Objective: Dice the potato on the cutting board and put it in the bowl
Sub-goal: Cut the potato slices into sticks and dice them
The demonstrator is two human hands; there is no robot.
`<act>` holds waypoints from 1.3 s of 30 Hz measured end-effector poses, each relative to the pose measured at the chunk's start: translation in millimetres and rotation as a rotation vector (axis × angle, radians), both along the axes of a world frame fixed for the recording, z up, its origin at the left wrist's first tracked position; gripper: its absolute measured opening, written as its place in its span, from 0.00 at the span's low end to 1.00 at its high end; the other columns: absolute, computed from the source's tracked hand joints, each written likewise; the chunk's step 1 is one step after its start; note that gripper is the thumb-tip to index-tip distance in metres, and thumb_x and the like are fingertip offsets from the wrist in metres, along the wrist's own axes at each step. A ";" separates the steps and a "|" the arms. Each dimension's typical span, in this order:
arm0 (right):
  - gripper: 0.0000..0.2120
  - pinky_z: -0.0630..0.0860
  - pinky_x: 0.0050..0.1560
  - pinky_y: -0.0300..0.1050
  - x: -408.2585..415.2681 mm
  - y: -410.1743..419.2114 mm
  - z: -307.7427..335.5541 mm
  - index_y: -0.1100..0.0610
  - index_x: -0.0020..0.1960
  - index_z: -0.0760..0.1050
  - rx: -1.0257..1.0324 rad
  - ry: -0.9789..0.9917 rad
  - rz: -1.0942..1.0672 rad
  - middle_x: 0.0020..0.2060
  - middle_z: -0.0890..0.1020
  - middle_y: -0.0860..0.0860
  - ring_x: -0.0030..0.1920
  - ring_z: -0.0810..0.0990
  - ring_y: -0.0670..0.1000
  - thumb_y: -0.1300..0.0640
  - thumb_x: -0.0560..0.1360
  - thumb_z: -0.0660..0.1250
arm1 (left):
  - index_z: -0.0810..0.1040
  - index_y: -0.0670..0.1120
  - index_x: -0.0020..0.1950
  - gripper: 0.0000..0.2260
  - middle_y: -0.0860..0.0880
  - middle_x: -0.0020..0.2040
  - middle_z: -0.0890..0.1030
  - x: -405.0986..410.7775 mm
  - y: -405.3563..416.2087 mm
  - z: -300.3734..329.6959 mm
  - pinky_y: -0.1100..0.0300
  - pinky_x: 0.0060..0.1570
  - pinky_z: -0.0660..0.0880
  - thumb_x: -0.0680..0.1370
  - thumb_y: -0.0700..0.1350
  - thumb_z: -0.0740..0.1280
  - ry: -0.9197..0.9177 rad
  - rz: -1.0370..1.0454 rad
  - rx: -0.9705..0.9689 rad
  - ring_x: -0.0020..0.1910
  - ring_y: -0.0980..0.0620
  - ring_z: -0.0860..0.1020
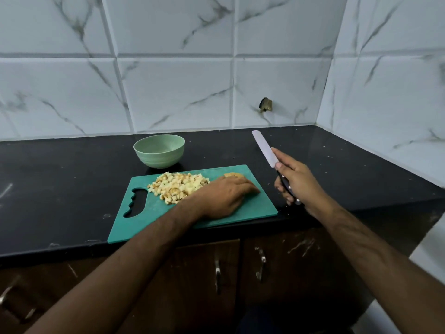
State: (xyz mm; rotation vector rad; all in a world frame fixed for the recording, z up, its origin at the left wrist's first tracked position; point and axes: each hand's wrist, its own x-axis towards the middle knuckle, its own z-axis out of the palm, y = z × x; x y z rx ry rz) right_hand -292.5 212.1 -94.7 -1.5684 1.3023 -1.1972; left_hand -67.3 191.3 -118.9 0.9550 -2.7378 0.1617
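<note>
A teal cutting board lies on the black counter, its handle slot at the left. A heap of pale diced potato covers the board's far middle. My left hand lies palm down on the board to the right of the heap, fingers over something I cannot make out. A brownish potato piece shows just beyond its fingers. My right hand grips the dark handle of a knife off the board's right edge, with the blade pointing up and away. The pale green bowl stands empty behind the board.
The black counter runs to a marble-tiled wall at the back and a second tiled wall on the right. Brown cabinet doors with metal handles sit below the counter's front edge.
</note>
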 end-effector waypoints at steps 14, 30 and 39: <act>0.22 0.65 0.19 0.37 12.6 -28.1 -20.7 0.40 0.78 0.65 -0.031 -0.092 0.012 0.27 0.73 0.54 0.20 0.66 0.46 0.56 0.87 0.57 | 0.86 0.55 0.49 0.09 0.56 0.47 0.82 69.4 -10.5 4.7 0.53 0.45 0.66 0.78 0.53 0.66 0.030 0.188 -0.354 0.47 0.49 0.79; 0.23 0.65 0.19 0.38 11.5 -30.9 -23.3 0.39 0.78 0.65 -0.042 -0.102 0.026 0.26 0.73 0.53 0.22 0.66 0.48 0.57 0.86 0.58 | 0.76 0.53 0.68 0.14 0.53 0.64 0.78 2.8 -44.6 22.8 0.50 0.58 0.67 0.83 0.49 0.62 0.012 0.359 -0.068 0.65 0.52 0.76; 0.22 0.65 0.19 0.38 9.2 -32.7 -21.8 0.39 0.78 0.66 -0.033 -0.103 0.043 0.26 0.73 0.53 0.21 0.65 0.48 0.56 0.86 0.58 | 0.83 0.48 0.57 0.09 0.51 0.53 0.80 18.5 -25.0 16.2 0.55 0.56 0.75 0.80 0.44 0.65 0.114 -0.034 0.154 0.53 0.53 0.79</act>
